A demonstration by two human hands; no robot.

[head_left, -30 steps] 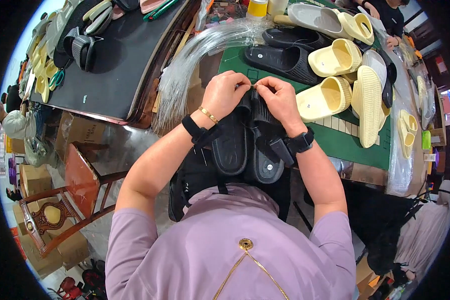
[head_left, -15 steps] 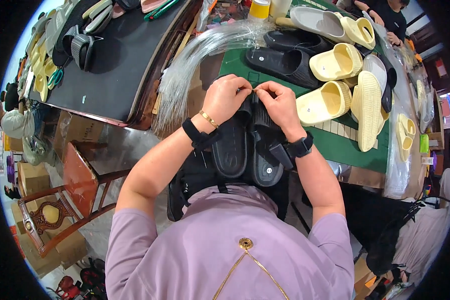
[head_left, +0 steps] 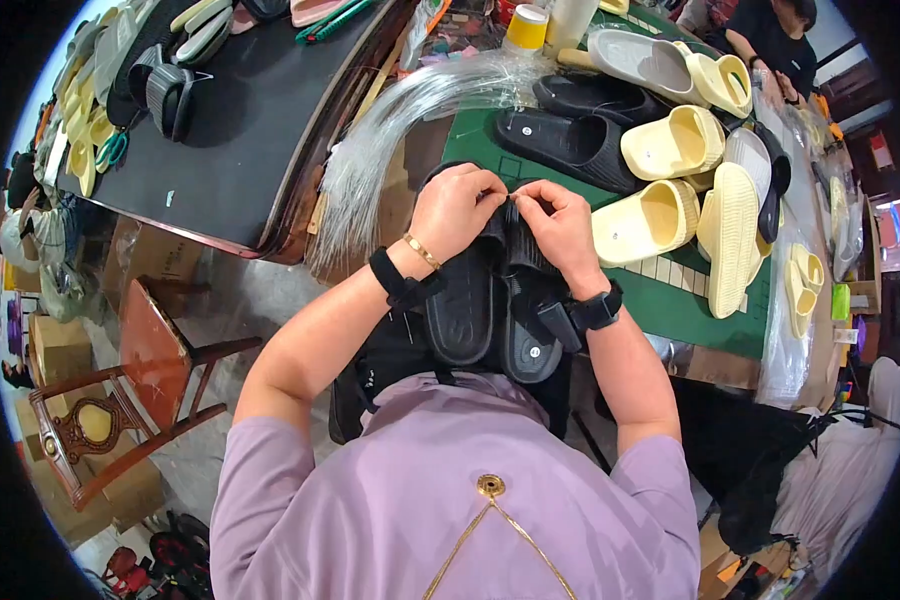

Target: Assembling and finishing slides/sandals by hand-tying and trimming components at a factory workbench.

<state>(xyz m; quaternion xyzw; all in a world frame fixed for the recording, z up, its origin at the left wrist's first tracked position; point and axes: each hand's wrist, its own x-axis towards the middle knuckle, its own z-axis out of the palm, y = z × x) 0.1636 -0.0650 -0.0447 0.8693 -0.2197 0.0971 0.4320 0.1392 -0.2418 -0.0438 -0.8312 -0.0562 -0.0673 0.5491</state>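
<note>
Fingers (head_left: 487,183) of the left hand (head_left: 448,215) and right hand (head_left: 564,235) remained pinched tip to tip, contents indiscernible, over two black slippers (head_left: 460,315) near the counter (head_left: 725,368). Placement had barely changed, suggesting continued fine handling.

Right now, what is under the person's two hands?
Two black slippers show beneath the left hand and right hand; the parts directly underneath are covered and cannot be seen.
</note>
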